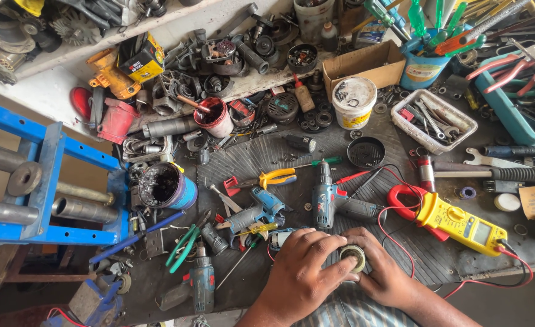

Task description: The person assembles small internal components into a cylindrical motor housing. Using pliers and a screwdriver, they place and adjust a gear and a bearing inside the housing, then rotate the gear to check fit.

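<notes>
Both hands meet at the near edge of the cluttered surface [437, 257], the left hand [301, 266] and right hand [385, 272] each curled, fingers pinching a small round ring-shaped part [353, 257] between them, just in front of the blue drill [331, 200]. Right of the drill lies a yellow clamp meter [461, 223]; left of it stands a blue can [166, 186] of dark grease. Beyond the drill, a white tub [353, 102] holds small rings, a white basket [434, 121] wrenches, a blue cup [422, 63] screwdrivers.
</notes>
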